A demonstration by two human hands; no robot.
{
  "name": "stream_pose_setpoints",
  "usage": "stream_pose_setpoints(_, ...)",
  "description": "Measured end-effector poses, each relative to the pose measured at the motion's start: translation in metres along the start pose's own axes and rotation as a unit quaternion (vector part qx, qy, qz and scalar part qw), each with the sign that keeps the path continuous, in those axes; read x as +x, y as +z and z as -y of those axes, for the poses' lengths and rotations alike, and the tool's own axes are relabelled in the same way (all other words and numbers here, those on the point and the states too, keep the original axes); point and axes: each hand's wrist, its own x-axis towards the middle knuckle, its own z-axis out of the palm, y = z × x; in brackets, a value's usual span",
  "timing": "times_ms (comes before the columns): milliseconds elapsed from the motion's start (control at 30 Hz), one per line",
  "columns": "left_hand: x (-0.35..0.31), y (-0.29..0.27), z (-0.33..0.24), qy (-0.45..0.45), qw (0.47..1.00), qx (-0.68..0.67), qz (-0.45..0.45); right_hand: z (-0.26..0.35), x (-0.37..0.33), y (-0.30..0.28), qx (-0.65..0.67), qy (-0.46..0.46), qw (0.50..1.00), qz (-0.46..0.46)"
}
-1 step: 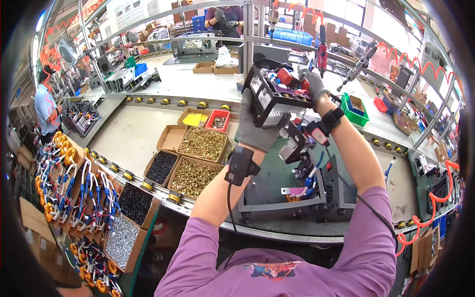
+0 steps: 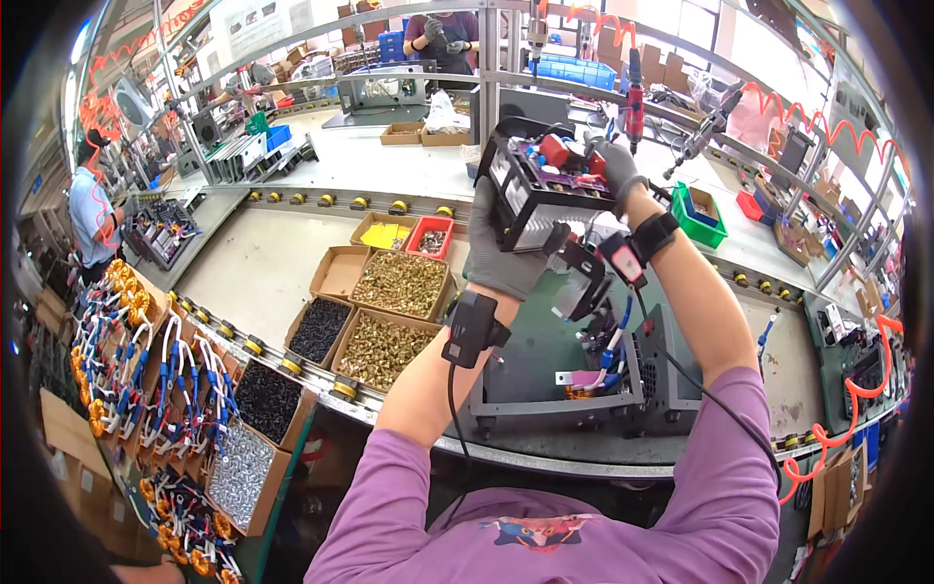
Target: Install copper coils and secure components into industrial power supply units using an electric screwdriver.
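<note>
Both of my hands wear grey gloves. They hold up a black-framed electronic module (image 2: 545, 229) with light metal fins and a board carrying red, blue and purple parts. My left hand (image 2: 501, 263) is closed around its left side and underside. At the far right end, my right hand (image 2: 613, 167) curls over the board's edge, its fingertips partly hidden. A black bracket-like part (image 2: 586, 277) sits just below the module; whether it is attached I cannot tell. Underneath stands an open dark grey chassis (image 2: 559, 409) with blue-and-white cables (image 2: 611, 358) inside.
Left of the chassis are cardboard boxes of brass-coloured fasteners (image 2: 394, 287) and black screws (image 2: 319, 331). Wired orange coils (image 2: 126, 292) hang further left, near a box of silver screws (image 2: 243, 477). A red power screwdriver (image 2: 633, 117) hangs ahead; a green bin (image 2: 699, 219) stands right. Co-workers are beyond.
The module has tilted very slightly in my hands, and my right hand has shifted a little. Both hands keep their hold.
</note>
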Motion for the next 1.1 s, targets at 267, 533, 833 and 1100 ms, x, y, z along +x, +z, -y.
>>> stream_pose_setpoints(267,0.002,-0.001,-0.041,0.143,0.978,0.096,-0.121,-0.023,-0.013,-0.065,0.261,0.412,0.861,0.147)
stream_pose_setpoints(533,-0.033,-0.007,-0.053,0.078,0.75,0.642,-0.139,-0.049,-0.061,-0.076,-0.241,0.158,0.935,0.208)
stream_pose_setpoints(833,-0.079,-0.011,0.012,-0.102,0.283,0.939,0.165,-0.052,-0.113,-0.066,-0.314,0.246,0.73,0.555)
stream_pose_setpoints(1100,-0.073,-0.013,0.009,-0.316,0.222,0.863,0.326,-0.064,-0.116,-0.077,-0.275,0.174,0.857,0.4)
